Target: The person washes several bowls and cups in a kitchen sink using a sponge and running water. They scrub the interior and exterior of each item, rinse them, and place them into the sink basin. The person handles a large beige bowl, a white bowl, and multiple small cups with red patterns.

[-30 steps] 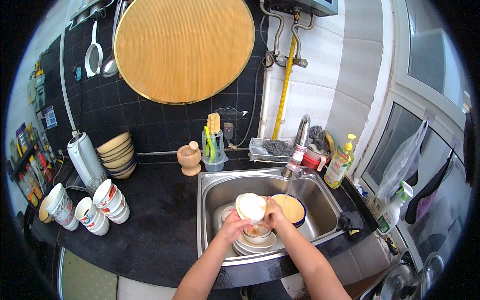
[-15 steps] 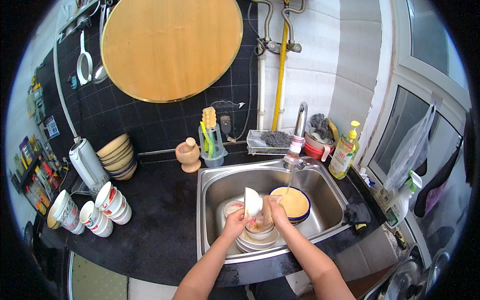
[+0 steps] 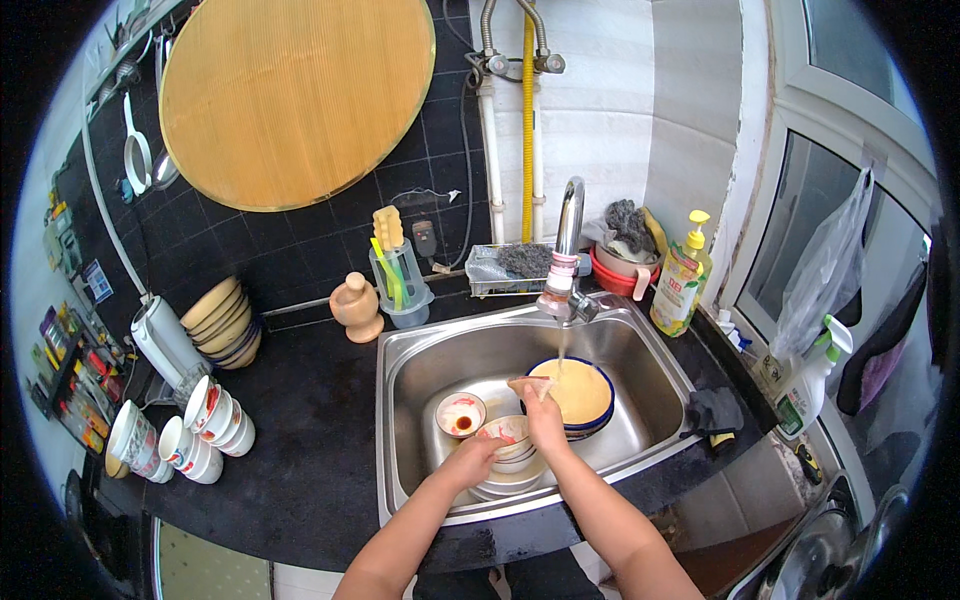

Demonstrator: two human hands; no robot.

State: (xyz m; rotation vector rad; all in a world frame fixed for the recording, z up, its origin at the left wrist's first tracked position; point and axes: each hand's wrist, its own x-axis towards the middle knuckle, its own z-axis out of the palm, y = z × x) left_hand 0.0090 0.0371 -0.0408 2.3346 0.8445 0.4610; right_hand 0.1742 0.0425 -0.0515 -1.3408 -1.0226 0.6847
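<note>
On the left part of the black surface [image 3: 300,430], stacks of white bowls [image 3: 208,428] with coloured patterns were placed in a tilted manner. Behind them, a white kettle [image 3: 163,340] was seen, and beside it a stack of cream bowls [image 3: 222,325] was kept near the wall. Further to the right, a wooden mortar [image 3: 356,310] and a clear holder [image 3: 403,292] with a bright green tool were set near the rear left corner of the sink [image 3: 384,430].

Inside the sink, at its left side, a small bowl [image 3: 461,411] was found with a dark red-brown remainder at its bottom. The left hand [image 3: 472,462] was bent, and its fingers were closed upon the rim of a stained bowl [image 3: 508,430], which was located on top of a stack of dishes [image 3: 512,483]. By the right hand [image 3: 543,417], almost closed, a thin piece [image 3: 530,384] of pinkish-brown colour was held; its material could not be told.

To the right of this hand, a yellowish dish [image 3: 582,392] with a blue rim was placed, and water was poured over it from the tap [image 3: 568,230]. Behind the sink's right corner, a soap bottle [image 3: 682,280] was stood.
</note>
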